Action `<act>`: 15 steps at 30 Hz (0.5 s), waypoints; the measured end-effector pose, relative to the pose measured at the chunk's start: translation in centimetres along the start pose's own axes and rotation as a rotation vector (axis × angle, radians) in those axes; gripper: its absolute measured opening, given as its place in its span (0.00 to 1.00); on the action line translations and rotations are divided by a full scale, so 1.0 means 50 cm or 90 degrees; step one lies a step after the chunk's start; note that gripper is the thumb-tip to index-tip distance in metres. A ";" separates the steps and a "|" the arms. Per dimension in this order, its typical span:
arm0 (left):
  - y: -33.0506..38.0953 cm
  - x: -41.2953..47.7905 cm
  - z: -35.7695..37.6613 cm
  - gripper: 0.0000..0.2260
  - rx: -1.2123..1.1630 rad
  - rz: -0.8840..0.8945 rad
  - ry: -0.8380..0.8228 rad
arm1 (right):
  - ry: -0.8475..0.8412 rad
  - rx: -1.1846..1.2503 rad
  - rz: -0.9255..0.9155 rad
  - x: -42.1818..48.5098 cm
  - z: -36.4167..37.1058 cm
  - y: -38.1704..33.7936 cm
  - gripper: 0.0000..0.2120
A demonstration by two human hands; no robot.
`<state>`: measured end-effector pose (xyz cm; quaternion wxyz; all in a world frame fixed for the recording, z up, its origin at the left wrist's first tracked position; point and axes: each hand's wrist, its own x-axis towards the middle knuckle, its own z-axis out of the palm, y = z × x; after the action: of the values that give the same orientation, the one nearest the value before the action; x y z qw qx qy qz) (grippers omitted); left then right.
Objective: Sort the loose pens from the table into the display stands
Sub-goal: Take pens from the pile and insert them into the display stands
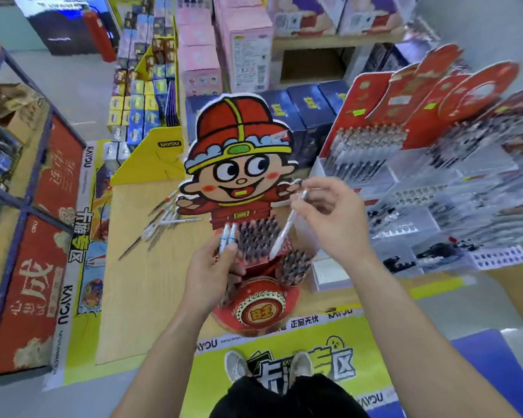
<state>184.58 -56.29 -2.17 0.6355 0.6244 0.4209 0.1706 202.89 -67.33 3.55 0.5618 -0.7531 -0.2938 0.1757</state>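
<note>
Roughly midway through sorting, plenty left.
In right hand (323,218), white pen (287,227) pinched, tip angled down at cartoon stand (239,164); in left hand (212,267), two pens (228,236) gripped just beside its top row. Rows mostly packed with dark-capped pens; free slots hard to spot through blur. On table (139,297), loose pile (160,224) unsorted, well apart. At right, red stands (405,131): apparently stocked.
</note>
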 end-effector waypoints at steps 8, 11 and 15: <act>0.085 -0.037 0.134 0.09 0.131 0.129 0.005 | 0.030 0.019 -0.017 -0.007 -0.185 0.052 0.09; 0.082 -0.058 0.245 0.07 0.173 0.131 -0.047 | 0.025 0.017 -0.039 -0.007 -0.264 0.086 0.11; 0.073 -0.091 0.444 0.09 0.146 0.105 -0.076 | 0.017 0.015 -0.059 -0.006 -0.419 0.149 0.13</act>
<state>199.66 -73.52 -0.25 0.5676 0.7344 0.3466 0.1354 216.95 -84.57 2.90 0.5819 -0.7343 -0.3187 0.1433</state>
